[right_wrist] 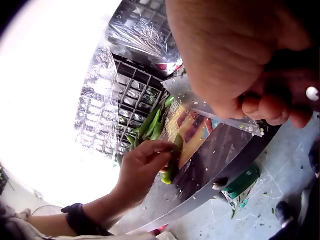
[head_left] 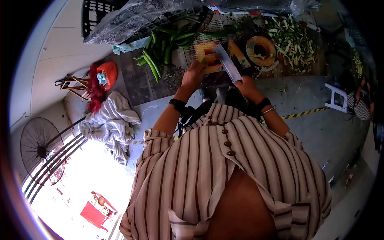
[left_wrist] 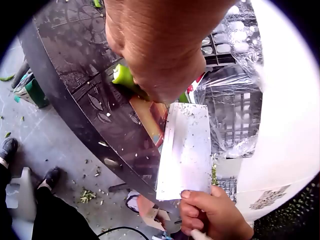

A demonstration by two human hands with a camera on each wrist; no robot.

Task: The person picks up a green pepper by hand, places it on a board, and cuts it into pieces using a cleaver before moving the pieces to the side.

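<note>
My left hand (head_left: 194, 75) pinches a green pepper (right_wrist: 168, 175) close over the patterned tabletop (head_left: 138, 86). The pepper's pale cut end shows in the left wrist view. A broad cleaver (head_left: 228, 63) is in my right hand (head_left: 249, 89), with fingers curled round its handle. Bits of pepper cling to the blade, which slants across the printed letters to the right of the pepper. Whole green peppers (head_left: 164, 46) lie heaped beyond my left hand. At the right end of the table, chopped pepper pieces (head_left: 294, 44) form a wide pile.
A black plastic crate (head_left: 95, 18) and clear plastic sheeting (head_left: 132, 20) line the table's far side. On the floor at left are a heap of grey cloth (head_left: 114, 116) and an orange bag (head_left: 108, 74). A white stool (head_left: 336, 98) stands at right.
</note>
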